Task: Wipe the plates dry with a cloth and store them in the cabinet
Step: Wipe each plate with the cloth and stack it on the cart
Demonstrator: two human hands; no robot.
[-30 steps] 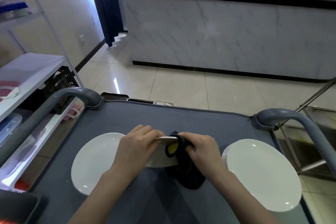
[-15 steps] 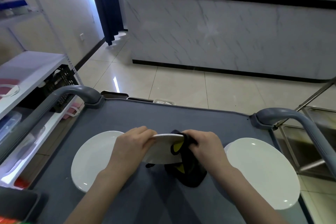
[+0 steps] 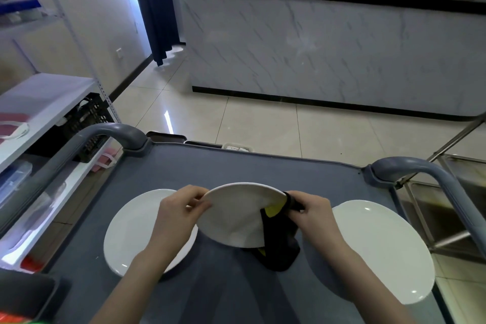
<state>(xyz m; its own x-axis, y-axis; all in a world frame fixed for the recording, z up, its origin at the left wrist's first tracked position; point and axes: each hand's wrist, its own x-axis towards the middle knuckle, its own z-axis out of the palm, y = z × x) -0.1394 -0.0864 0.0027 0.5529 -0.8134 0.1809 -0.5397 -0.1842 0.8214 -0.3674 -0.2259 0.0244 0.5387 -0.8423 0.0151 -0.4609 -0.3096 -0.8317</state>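
Note:
A white plate (image 3: 235, 214) is held up over the grey cart top (image 3: 252, 168), tilted so its face shows. My left hand (image 3: 181, 212) grips its left rim. My right hand (image 3: 311, 209) pinches a black and yellow cloth (image 3: 278, 239) against the plate's right rim; the cloth hangs down to the cart. A second white plate (image 3: 131, 231) lies flat on the left, partly under my left arm. On the right lies another white plate (image 3: 381, 247).
Grey cart handles rise at the left (image 3: 105, 134) and right (image 3: 420, 168). A white shelf unit (image 3: 39, 102) with a black crate stands to the left. A steel rack (image 3: 462, 192) is at the right. A marble counter (image 3: 328, 47) stands beyond the tiled floor.
The held plate has been tilted up from nearly edge-on, so its face now shows. Both hands stayed on its rims, and the cloth stayed at the right rim.

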